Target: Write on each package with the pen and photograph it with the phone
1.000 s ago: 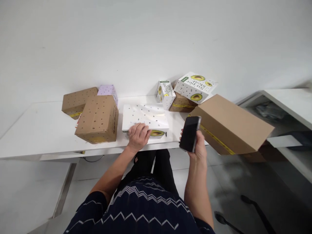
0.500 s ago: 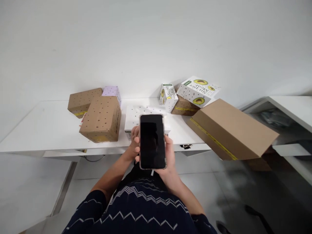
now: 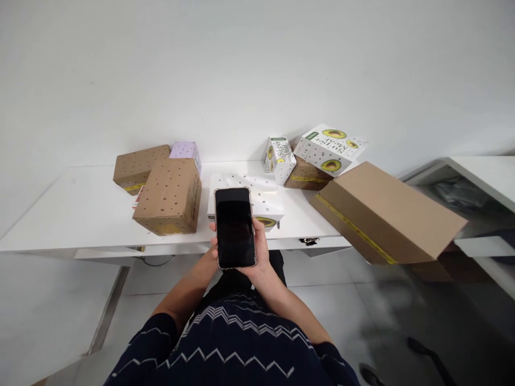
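A smartphone [image 3: 235, 230] with a black screen and a clear case is held upright in front of me. My right hand [image 3: 259, 249] is closed around it, thumb along the right edge and fingertips showing at the left edge. My left hand [image 3: 212, 258] is mostly hidden behind the phone, so its fingers cannot be made out. Just beyond the phone, a white box [image 3: 267, 201] with small dark marks and an avocado picture lies on the white table [image 3: 88, 214].
On the left stand a large brown carton [image 3: 167, 193], another brown carton [image 3: 139, 163] and a lilac box [image 3: 185, 150]. On the right are a small avocado box [image 3: 280, 158], a larger one [image 3: 330, 147] on a brown carton [image 3: 308, 174], and a long cardboard box [image 3: 390, 214] overhanging the front edge.
The phone and my right hand have shifted left and slightly up. My left hand has slipped behind the phone, and more of the white box's avocado side shows.
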Tool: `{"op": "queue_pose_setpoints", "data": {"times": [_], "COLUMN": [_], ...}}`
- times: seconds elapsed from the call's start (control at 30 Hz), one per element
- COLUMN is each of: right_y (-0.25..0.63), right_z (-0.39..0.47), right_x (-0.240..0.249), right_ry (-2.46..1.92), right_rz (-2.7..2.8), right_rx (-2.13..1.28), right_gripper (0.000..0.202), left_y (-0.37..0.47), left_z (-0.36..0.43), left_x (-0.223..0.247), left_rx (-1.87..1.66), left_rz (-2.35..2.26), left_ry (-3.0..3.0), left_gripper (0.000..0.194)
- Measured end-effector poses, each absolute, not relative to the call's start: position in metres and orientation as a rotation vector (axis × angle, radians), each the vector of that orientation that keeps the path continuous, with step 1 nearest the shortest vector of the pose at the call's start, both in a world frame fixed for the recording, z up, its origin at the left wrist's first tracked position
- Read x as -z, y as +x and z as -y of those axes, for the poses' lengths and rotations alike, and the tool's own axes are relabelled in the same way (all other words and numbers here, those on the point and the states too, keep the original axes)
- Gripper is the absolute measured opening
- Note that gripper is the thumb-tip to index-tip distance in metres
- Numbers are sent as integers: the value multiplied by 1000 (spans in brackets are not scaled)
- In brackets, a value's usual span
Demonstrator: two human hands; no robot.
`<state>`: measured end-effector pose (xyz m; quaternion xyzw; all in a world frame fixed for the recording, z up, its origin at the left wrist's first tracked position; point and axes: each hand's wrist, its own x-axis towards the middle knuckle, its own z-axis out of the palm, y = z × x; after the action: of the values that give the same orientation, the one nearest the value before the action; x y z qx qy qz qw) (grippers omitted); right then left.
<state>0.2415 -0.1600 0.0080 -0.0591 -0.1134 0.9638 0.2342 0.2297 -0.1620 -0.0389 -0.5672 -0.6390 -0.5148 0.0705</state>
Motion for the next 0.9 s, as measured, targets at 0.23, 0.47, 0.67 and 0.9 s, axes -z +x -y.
{"op": "queue_pose_setpoints", "data": {"times": [0.23, 0.47, 0.67, 0.9], "right_y": [242, 241, 240, 240], "right_z": [160, 161, 161, 161], "right_x": [-15, -14, -19, -19], "right_ry": [-156, -105, -114, -140], "right_rz": [307, 292, 229, 214], "right_rx": [-2643, -2622, -2628, -2634], "right_gripper": [71, 70, 70, 70], "left_y": [232, 231, 229, 224], "left_z": [164, 164, 164, 164], "left_x": [29, 33, 28, 38], "left_rx": [1973, 1391, 1803, 1457], "left_rz": [2158, 2308, 2206, 2312], "left_ry": [-1171, -1525, -1248, -1465], "left_gripper": [54, 33, 45, 43]}}
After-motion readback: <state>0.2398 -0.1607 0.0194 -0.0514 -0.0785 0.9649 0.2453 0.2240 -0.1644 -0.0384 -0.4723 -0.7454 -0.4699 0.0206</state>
